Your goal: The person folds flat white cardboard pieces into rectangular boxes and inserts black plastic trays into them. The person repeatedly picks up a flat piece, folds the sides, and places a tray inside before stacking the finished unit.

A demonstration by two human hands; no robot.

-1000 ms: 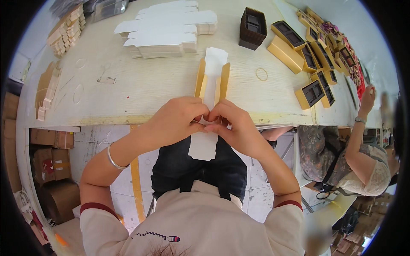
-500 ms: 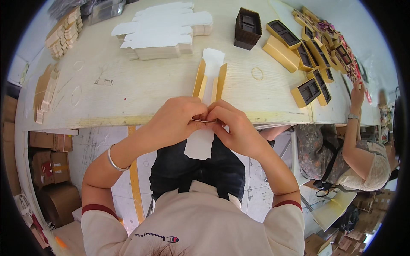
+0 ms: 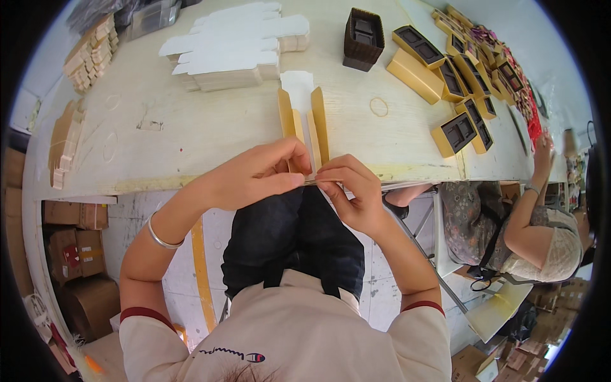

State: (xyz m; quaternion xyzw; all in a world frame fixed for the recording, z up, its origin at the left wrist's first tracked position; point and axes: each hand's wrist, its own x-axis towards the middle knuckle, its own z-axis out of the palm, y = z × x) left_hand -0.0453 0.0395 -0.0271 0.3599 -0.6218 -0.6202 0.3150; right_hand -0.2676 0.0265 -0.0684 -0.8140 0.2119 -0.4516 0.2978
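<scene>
A half-folded cardboard box (image 3: 321, 127), gold outside and white inside, lies lengthwise before me with its near end at the table's front edge. Its long side walls stand up, and a white flap extends flat at the far end. My left hand (image 3: 258, 177) grips the near end from the left, thumb stretched along the edge and fingers curled over. From the other side my right hand (image 3: 353, 191) pinches the same end between thumb and fingers. The fingers partly hide the folds there.
A stack of flat white box blanks (image 3: 232, 48) lies beyond my left hand. Farther right stand nested dark brown plastic trays (image 3: 364, 39) and several gold boxes (image 3: 417, 75), many with dark inserts. Cardboard bundles (image 3: 67, 143) lie at left; a rubber band (image 3: 379, 107) lies mid-table. A co-worker (image 3: 541, 242) sits at right.
The white near flap that hung below my hands no longer shows there; it has been folded up at the box's end. My left hand's fingers have loosened and shifted slightly left.
</scene>
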